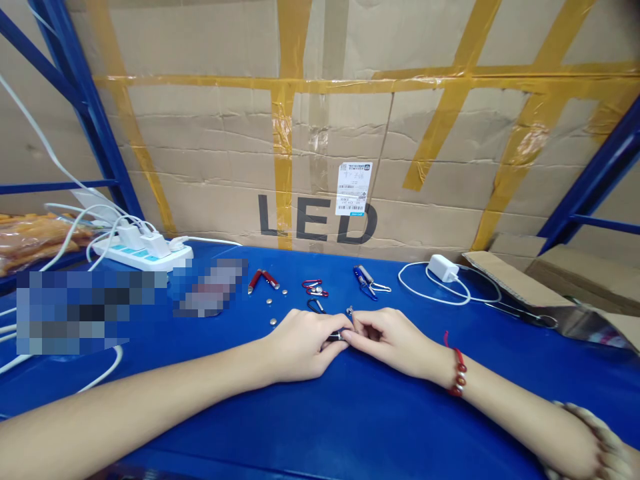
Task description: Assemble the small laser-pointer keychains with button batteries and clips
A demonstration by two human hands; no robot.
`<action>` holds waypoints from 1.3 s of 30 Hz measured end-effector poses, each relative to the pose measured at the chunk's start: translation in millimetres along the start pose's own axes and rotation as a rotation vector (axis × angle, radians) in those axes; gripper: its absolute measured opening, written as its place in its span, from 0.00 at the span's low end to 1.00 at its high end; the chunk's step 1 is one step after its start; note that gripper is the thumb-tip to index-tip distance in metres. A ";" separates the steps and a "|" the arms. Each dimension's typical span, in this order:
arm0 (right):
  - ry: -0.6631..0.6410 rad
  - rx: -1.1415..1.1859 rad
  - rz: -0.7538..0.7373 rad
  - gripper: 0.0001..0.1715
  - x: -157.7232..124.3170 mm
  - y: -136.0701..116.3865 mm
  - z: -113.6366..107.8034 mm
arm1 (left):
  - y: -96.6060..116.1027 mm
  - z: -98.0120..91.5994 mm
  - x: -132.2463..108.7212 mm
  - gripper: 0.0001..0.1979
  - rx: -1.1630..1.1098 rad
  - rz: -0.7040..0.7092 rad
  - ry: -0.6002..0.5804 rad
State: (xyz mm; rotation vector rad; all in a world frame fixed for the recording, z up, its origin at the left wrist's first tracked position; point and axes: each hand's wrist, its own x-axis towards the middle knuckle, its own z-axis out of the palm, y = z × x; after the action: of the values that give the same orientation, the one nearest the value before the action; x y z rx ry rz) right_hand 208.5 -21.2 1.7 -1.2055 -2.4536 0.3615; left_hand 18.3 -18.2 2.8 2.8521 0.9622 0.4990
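My left hand (307, 343) is closed around a small black cylinder (336, 337) with a silver band, low over the blue table (280, 427). The fingertips of my right hand (387, 337) meet it at the cylinder's right end, pinched together. Just beyond the hands lie a black carabiner clip (315, 306) and a small metal piece (349, 311). Red carabiner clips (315, 289) rest farther back. Two red cylinders (263, 280) and several silver button cells (273, 322) are to the left. Blue and silver cylinders with clips (367, 280) lie to the right.
At the left are a white power strip (143, 255) with cables, and blurred objects (213, 287). A white charger (443, 268) with a looped cable sits at the back right, beside an open cardboard box (575, 293). A big taped carton (225, 147) stands behind.
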 end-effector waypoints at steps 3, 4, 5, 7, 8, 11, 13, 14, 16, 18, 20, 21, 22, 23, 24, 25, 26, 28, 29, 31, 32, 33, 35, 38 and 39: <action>0.002 -0.003 0.005 0.23 -0.5 -0.4 -0.3 | 0.2 0.3 0.0 0.08 0.003 0.002 0.004; 0.002 -0.003 0.007 0.23 -0.6 -0.6 -0.4 | 0.3 0.3 0.0 0.08 0.004 0.003 0.006; 0.000 -0.003 0.008 0.23 -0.5 -0.8 -0.4 | 0.4 0.4 0.0 0.08 0.004 0.004 0.007; -0.001 -0.002 0.008 0.23 -0.2 -0.9 -0.3 | 0.5 0.4 0.1 0.08 0.003 0.006 0.010; -0.002 -0.002 0.007 0.23 0.1 -0.9 -0.3 | 0.5 0.4 0.2 0.08 0.002 0.005 0.011; -0.001 -0.006 0.006 0.23 0.5 -0.7 -0.1 | 0.2 0.3 0.7 0.08 -0.001 0.006 0.007; 0.001 -0.012 0.006 0.23 0.4 -0.7 0.0 | 0.1 0.1 1.0 0.08 -0.004 0.008 0.005; 0.003 -0.016 0.007 0.23 0.3 -0.7 0.0 | 0.0 0.0 1.2 0.08 -0.007 0.010 0.005; 0.003 -0.020 0.009 0.24 -0.2 -0.9 0.1 | -0.2 -0.3 1.4 0.08 -0.010 0.013 0.004; 0.001 -0.022 0.010 0.23 -0.4 -1.1 0.2 | -0.4 -0.5 1.4 0.08 -0.012 0.012 0.001; -0.002 -0.023 0.013 0.23 -0.2 -1.3 0.2 | -0.6 -0.3 1.6 0.08 -0.012 0.009 -0.002; -0.004 -0.024 0.014 0.23 -0.1 -1.3 0.1 | -0.6 -0.2 1.7 0.08 -0.010 0.008 -0.003; -0.006 -0.024 0.015 0.23 0.0 -1.3 0.0 | -0.7 0.0 1.8 0.08 -0.009 0.009 -0.004; -0.009 -0.024 0.016 0.23 0.1 -1.3 -0.1 | -0.7 0.3 2.0 0.09 -0.008 0.010 -0.003; -0.010 -0.023 0.016 0.23 0.1 -1.1 -0.3 | -0.7 0.5 2.1 0.09 -0.007 0.012 -0.003; -0.011 -0.024 0.017 0.23 0.0 -0.9 -0.4 | -0.8 0.8 2.2 0.09 -0.005 0.013 -0.003; -0.012 -0.024 0.018 0.23 0.0 -0.7 -0.6 | -0.8 0.9 2.3 0.09 -0.003 0.012 -0.003; -0.012 -0.024 0.021 0.23 -0.1 -0.3 -0.7 | -0.8 1.2 2.3 0.09 0.001 0.011 -0.007; -0.013 -0.024 0.022 0.23 -0.1 -0.1 -0.6 | -0.8 1.4 2.2 0.09 0.001 0.011 -0.009; -0.019 -0.025 0.025 0.23 0.0 -0.2 -0.3 | -0.7 1.5 2.1 0.09 0.001 0.010 -0.011; -0.021 -0.025 0.026 0.23 0.2 -0.3 -0.2 | -0.7 1.5 2.1 0.09 0.001 0.010 -0.013; -0.022 -0.025 0.027 0.23 0.4 -0.6 0.0 | -0.7 1.5 2.0 0.09 0.001 0.009 -0.013; -0.020 -0.024 0.028 0.23 0.7 -1.2 0.1 | -0.7 1.2 1.9 0.09 -0.001 0.007 -0.015; -0.016 -0.024 0.030 0.23 0.7 -1.6 -0.1 | -0.6 0.6 2.0 0.09 -0.013 0.007 -0.018; -0.015 -0.024 0.029 0.23 0.5 -1.6 -0.2 | -0.6 0.5 2.0 0.09 -0.015 0.007 -0.020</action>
State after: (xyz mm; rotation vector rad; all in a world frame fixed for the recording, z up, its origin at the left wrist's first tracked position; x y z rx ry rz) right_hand 207.2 -21.7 2.6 -1.2542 -2.4620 0.3517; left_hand 19.6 -16.5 2.8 2.8429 0.9419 0.4755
